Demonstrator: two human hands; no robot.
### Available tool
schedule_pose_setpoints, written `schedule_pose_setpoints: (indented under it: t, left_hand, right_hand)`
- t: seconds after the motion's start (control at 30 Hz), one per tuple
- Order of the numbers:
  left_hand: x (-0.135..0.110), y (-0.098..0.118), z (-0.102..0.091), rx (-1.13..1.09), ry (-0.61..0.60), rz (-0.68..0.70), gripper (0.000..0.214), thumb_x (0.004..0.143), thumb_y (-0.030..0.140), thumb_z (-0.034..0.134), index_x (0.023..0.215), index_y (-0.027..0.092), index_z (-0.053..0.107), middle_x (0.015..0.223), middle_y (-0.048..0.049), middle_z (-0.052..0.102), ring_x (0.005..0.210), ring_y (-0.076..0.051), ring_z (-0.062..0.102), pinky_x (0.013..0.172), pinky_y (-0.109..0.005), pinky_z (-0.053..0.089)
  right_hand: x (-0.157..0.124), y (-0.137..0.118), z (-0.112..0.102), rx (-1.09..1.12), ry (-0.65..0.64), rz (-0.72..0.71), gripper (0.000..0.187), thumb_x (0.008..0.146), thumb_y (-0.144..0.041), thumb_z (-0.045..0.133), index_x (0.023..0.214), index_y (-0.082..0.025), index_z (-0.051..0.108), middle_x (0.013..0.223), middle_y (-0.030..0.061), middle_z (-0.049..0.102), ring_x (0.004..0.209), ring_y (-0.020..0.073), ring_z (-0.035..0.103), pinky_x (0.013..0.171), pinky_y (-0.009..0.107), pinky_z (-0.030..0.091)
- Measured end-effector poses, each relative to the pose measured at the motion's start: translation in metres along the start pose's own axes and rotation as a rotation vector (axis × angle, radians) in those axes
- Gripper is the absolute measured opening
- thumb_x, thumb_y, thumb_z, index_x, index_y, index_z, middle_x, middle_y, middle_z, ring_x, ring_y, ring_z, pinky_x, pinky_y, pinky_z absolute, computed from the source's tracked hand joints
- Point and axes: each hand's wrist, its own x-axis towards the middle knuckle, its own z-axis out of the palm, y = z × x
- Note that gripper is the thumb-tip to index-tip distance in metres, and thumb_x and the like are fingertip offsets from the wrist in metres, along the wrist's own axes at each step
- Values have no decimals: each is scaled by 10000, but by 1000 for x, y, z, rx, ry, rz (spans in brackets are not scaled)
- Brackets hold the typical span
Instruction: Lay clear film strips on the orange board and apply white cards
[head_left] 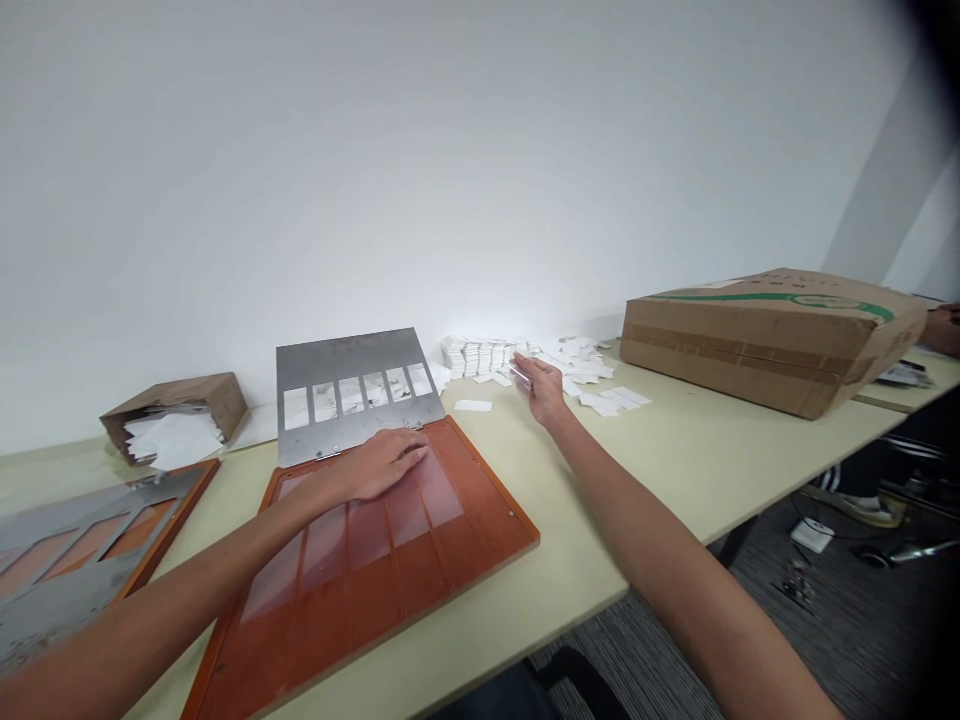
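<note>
My left hand (pixel 386 462) lies flat, fingers stretched out, on the clear strips laid across an orange-brown board (pixel 480 510). A grey metal plate (pixel 352 395) with a row of rectangular windows stands hinged open at the board's far edge. My right hand (pixel 541 387) reaches out to a heap of small white cards (pixel 577 365) and stacked white packs (pixel 476 355). Its fingers are pinched on a thin clear strip (pixel 520 376). A single white card (pixel 472 406) lies between the board and the heap.
A small brown box (pixel 217 395) on its side spills white sheets at the left. A second board with a metal plate (pixel 75 555) lies at far left. A large cardboard box (pixel 772 335) sits at right. Another person's hand (pixel 946 325) shows at the right edge.
</note>
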Motion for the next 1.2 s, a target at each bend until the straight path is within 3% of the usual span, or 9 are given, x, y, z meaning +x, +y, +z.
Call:
schedule_pose_setpoints:
  t: [0.57,0.77,0.87,1.0,1.1,1.2]
  left_hand:
    - [9,-10,5,-8,-2,-20,531,1047,519,284,1199,205,684,1296,-97,687,1206,-292,609,1086,-436,405]
    - [10,-3,0,-98,72,-68,530,1010,573,368,1181,194,696,1311,-119,674,1230,-344,591,1104,-500,395]
    - [7,17,-7,-209,120,-120,564,974,610,450,1321,199,619,1421,-121,603,1292,-353,558,1098,-496,424]
    - [7,52,-14,-477,187,-157,663,931,544,592,1484,217,427,1553,-123,467,1335,-283,545,1037,-378,507]
    - [11,70,-17,-902,315,-179,657,832,417,762,1393,198,501,1518,-141,484,1293,-264,555,997,-348,504]
    - [8,77,-23,-1049,375,-219,564,785,414,815,1252,185,597,1355,-126,598,1034,-206,638,808,-297,504]
  right_hand:
    - [1,0,0,6,-8,4,400,516,-478,934,736,-208,738,922,41,770,879,178,719,666,224,537]
    - [-1,-1,3,1,-38,1,376,539,-471,923,719,-205,728,922,40,771,882,173,717,681,218,534]
    - [-9,-5,16,1,-120,9,373,533,-464,932,696,-204,720,874,34,764,873,171,711,715,226,547]
    - [-41,-18,50,-26,-332,76,354,540,-437,932,695,-197,723,793,32,746,760,156,695,658,233,544]
    - [-75,-30,78,-76,-505,99,355,589,-482,897,698,-189,729,716,37,717,647,164,669,606,275,549]
    - [-101,-38,95,-127,-577,59,371,616,-538,863,695,-201,728,680,30,696,599,185,657,570,315,554]
